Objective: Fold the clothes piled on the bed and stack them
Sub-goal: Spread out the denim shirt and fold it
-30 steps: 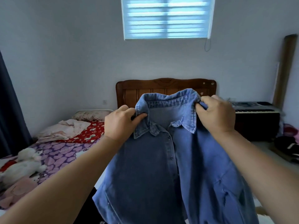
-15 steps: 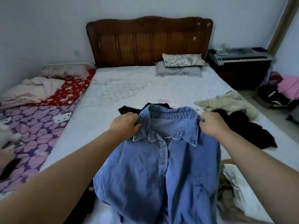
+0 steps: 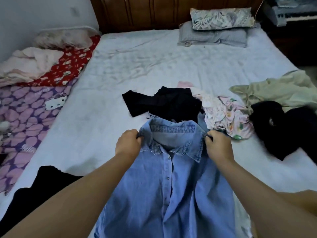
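Note:
A blue denim shirt [image 3: 171, 186] hangs front-up over the near part of the bed [image 3: 137, 66], buttoned, collar toward the headboard. My left hand [image 3: 127, 143] pinches its left shoulder by the collar. My right hand [image 3: 217, 145] grips the right shoulder. Just beyond the collar lies a black garment [image 3: 164, 102]. To its right sits a crumpled floral pink-white piece [image 3: 224, 115], then a black garment [image 3: 283, 127] and a pale green one [image 3: 277, 90].
Two pillows [image 3: 217, 26] rest against the wooden headboard [image 3: 154, 12]. Another black cloth [image 3: 42, 189] lies at the near left edge. A second bed with purple heart bedding [image 3: 25, 114] and a red floral cover [image 3: 68, 66] adjoins on the left. A keyboard [image 3: 291, 12] stands at the far right.
The shirt has come down from chest height in front of the headboard to the mattress. My view has tilted down onto the bed, and both hands keep their hold on the shoulders.

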`<state>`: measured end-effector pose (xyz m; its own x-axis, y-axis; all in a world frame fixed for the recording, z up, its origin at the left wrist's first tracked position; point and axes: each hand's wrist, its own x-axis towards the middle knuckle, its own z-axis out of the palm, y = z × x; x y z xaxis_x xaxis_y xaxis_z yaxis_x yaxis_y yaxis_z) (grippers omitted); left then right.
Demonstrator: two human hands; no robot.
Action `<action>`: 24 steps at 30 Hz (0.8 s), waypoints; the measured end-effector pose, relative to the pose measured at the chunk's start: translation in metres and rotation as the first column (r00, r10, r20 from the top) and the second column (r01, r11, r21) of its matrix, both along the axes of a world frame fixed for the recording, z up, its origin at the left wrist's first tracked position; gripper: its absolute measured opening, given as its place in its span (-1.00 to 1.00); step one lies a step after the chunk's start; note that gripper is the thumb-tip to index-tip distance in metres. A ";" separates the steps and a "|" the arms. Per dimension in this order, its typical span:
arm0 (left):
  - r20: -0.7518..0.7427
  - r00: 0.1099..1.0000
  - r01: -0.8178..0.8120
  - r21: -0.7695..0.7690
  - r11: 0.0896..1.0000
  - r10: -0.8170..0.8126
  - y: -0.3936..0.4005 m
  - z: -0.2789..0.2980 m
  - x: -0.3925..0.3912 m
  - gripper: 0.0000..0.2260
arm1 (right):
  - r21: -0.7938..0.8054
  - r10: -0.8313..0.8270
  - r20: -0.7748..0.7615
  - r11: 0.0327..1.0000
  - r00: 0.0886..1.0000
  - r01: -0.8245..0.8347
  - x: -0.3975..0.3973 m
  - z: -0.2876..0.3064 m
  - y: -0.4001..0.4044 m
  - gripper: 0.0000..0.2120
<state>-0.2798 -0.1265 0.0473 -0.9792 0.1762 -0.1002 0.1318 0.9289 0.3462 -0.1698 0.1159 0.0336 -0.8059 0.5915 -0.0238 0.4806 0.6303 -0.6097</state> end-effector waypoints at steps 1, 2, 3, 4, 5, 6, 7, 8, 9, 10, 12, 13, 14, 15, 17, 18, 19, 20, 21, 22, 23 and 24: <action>0.000 0.999 -0.035 0.032 0.999 0.035 0.002 -0.010 -0.009 -0.89 | 0.011 0.031 0.004 0.999 1.000 -0.031 -0.011 -0.007 0.004 -0.86; 0.005 0.999 -0.048 0.067 0.997 0.048 0.003 -0.020 -0.017 -0.91 | 0.008 0.080 0.006 0.997 0.997 -0.080 -0.020 -0.013 0.007 -0.88; 0.020 0.999 -0.034 0.099 0.995 0.033 0.005 -0.033 -0.024 -0.89 | -0.021 0.148 0.031 0.989 0.988 -0.148 -0.027 -0.023 0.010 -0.78; 0.046 0.999 0.001 0.120 0.993 -0.007 0.006 -0.045 -0.028 -0.75 | -0.068 0.223 0.054 0.973 0.973 -0.219 -0.031 -0.030 0.010 -0.62; 0.093 0.994 0.042 0.123 0.992 -0.054 0.006 -0.057 -0.028 -0.59 | -0.126 0.280 0.088 0.955 0.956 -0.268 -0.032 -0.039 0.009 -0.49; 0.131 0.988 0.071 0.108 0.992 -0.085 0.005 -0.068 -0.025 -0.47 | -0.160 0.315 0.115 0.942 0.942 -0.296 -0.032 -0.047 0.006 -0.42; 0.147 0.983 0.096 0.074 0.993 -0.106 0.003 -0.079 -0.020 -0.42 | -0.166 0.342 0.146 0.934 0.928 -0.318 -0.030 -0.056 0.002 -0.41; 0.165 0.978 0.121 0.033 0.992 -0.125 -0.001 -0.093 -0.011 -0.42 | -0.156 0.368 0.186 0.927 0.911 -0.342 -0.025 -0.069 -0.003 -0.43; 0.184 0.973 0.141 0.004 0.990 -0.139 -0.006 -0.107 -0.002 -0.45 | -0.138 0.388 0.218 0.920 0.895 -0.366 -0.019 -0.082 -0.010 -0.47; 0.214 0.965 0.155 -0.006 0.988 -0.150 -0.013 -0.122 0.010 -0.49 | -0.133 0.410 0.243 0.912 0.879 -0.388 -0.010 -0.097 -0.018 -0.51; 0.277 0.948 0.163 0.003 0.987 -0.157 -0.032 -0.147 0.037 -0.57 | -0.163 0.443 0.287 0.896 0.849 -0.413 0.014 -0.124 -0.034 -0.56; 0.312 0.936 0.171 0.003 0.985 -0.163 -0.045 -0.160 0.054 -0.59 | -0.190 0.469 0.312 0.883 0.826 -0.430 0.031 -0.136 -0.044 -0.59; 0.339 0.925 0.184 -0.008 0.983 -0.171 -0.058 -0.170 0.071 -0.61 | -0.208 0.498 0.329 0.867 0.802 -0.453 0.049 -0.147 -0.052 -0.63; 0.364 0.915 0.198 -0.026 0.980 -0.176 -0.072 -0.177 0.090 -0.63 | -0.215 0.528 0.336 0.849 0.780 -0.482 0.068 -0.154 -0.062 -0.69; 0.341 0.923 0.199 -0.033 0.979 -0.177 -0.099 -0.188 0.127 -0.68 | -0.153 0.562 0.313 0.826 0.766 -0.543 0.107 -0.166 -0.081 -0.80; 0.308 0.934 0.203 -0.037 0.978 -0.182 -0.112 -0.193 0.146 -0.71 | -0.125 0.550 0.319 0.831 0.772 -0.541 0.129 -0.175 -0.091 -0.82; 0.280 0.945 0.192 -0.051 0.980 -0.171 -0.122 -0.197 0.164 -0.71 | -0.067 0.532 0.363 0.834 0.766 -0.547 0.148 -0.182 -0.100 -0.80; 0.222 0.957 0.201 -0.035 0.979 -0.188 -0.131 -0.201 0.182 -0.69 | -0.002 0.495 0.441 0.834 0.749 -0.551 0.166 -0.187 -0.110 -0.74; 0.149 0.969 0.205 -0.025 0.978 -0.199 -0.137 -0.202 0.198 -0.65 | 0.027 0.457 0.517 0.837 0.724 -0.547 0.182 -0.190 -0.119 -0.64; 0.081 0.980 0.181 -0.002 0.983 -0.180 -0.141 -0.204 0.214 -0.59 | 0.023 0.424 0.569 0.848 0.704 -0.529 0.197 -0.191 -0.128 -0.50; 0.054 0.993 0.106 0.021 0.994 -0.107 -0.144 -0.202 0.228 -0.54 | 0.026 0.388 0.589 0.867 0.709 -0.497 0.214 -0.192 -0.138 -0.37; 0.030 1.000 -0.002 0.042 0.999 0.001 -0.144 -0.202 0.241 -0.48 | 0.037 0.355 0.593 0.884 0.723 -0.465 0.227 -0.192 -0.147 -0.28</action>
<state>-0.0392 -0.2708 -0.1549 -0.9762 0.1793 -0.1221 0.1193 0.9138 0.3883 0.0569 -0.0312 -0.1579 -0.8456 0.2439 -0.4748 0.3658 0.9126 -0.1826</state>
